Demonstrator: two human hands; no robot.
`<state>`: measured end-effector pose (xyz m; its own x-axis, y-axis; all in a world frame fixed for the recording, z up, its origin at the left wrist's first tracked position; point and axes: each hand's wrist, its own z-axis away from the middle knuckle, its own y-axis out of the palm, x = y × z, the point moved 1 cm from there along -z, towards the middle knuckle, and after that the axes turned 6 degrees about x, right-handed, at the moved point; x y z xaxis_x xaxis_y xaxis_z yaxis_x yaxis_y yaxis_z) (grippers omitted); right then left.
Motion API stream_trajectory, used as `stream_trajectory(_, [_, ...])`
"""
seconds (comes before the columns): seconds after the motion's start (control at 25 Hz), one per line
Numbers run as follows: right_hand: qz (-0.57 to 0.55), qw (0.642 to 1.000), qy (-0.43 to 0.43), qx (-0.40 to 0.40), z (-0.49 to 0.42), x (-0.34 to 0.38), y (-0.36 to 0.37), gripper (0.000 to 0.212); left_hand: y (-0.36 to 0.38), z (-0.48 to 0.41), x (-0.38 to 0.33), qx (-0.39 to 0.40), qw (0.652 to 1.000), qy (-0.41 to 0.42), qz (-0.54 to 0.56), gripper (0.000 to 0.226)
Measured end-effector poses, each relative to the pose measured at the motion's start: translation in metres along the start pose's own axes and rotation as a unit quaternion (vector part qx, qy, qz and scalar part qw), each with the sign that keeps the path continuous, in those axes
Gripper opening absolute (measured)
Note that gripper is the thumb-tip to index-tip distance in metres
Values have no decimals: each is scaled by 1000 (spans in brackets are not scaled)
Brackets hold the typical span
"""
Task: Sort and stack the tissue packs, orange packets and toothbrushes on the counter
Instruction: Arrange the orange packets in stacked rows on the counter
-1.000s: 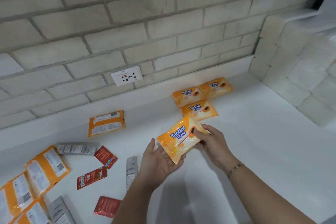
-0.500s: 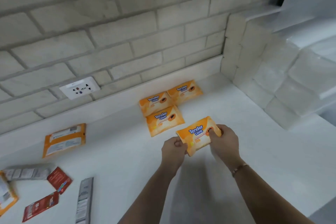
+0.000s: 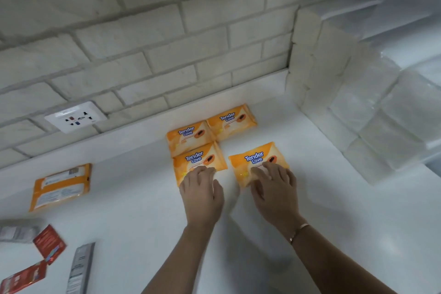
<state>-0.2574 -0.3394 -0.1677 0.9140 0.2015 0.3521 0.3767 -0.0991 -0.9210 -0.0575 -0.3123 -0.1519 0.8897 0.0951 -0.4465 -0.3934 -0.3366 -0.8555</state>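
Note:
Four orange "Tender Love" tissue packs lie face up in a two-by-two block near the back wall: back left (image 3: 188, 133), back right (image 3: 231, 119), front left (image 3: 198, 157) and front right (image 3: 257, 157). My right hand (image 3: 274, 191) is on the front right pack, fingers on top and thumb at its near edge. My left hand (image 3: 202, 193) rests with its fingertips on the near edge of the front left pack, fingers apart. Another orange pack (image 3: 62, 184) lies face down at the left. Two grey toothbrush packs (image 3: 80, 267) (image 3: 19, 231) lie at the lower left.
Red sachets (image 3: 49, 243) (image 3: 22, 277) lie among the toothbrush packs on the white counter (image 3: 143, 210). A wall socket (image 3: 75, 117) sits in the brick wall behind. A stepped brick ledge (image 3: 358, 114) closes the counter's right side.
The pack that both hands held in the air now lies on the counter as the front right one. My left hand has let it go and moved onto the front left pack.

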Motion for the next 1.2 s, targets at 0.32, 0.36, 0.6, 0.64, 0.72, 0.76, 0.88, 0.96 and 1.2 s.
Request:
stream_trajectory(0.32, [36, 997, -41, 55, -51, 16, 10, 50, 9, -10, 1, 90, 992, -55, -76, 50])
stream_trajectory(0.36, [40, 996, -44, 63, -52, 17, 12, 51, 9, -9, 0, 92, 991, -55, -83, 50])
stream_trajectory(0.6, [58, 993, -51, 91, -56, 18, 17, 55, 10, -11, 1, 119, 987, -50, -94, 53])
stream_trajectory(0.64, [59, 993, -51, 91, -56, 18, 17, 56, 11, -11, 1, 122, 987, -50, -94, 53])
stream_trajectory(0.72, [63, 993, -50, 89, -55, 19, 17, 57, 12, -11, 1, 119, 988, -48, -91, 53])
stream_trajectory(0.76, [64, 993, -50, 86, -55, 19, 16, 57, 12, -12, 1, 116, 988, -46, -91, 52])
stream_trajectory(0.88, [75, 992, -51, 86, -56, 19, 17, 57, 11, -13, 1, 113, 988, -47, -96, 50])
stream_trajectory(0.96, [81, 990, -43, 103, -55, 19, 16, 58, 9, -12, 1, 119, 987, -53, -94, 50])
stream_trajectory(1.2, [18, 974, -21, 227, -75, 27, -18, 59, -2, -18, 0, 158, 981, -52, -102, 56])
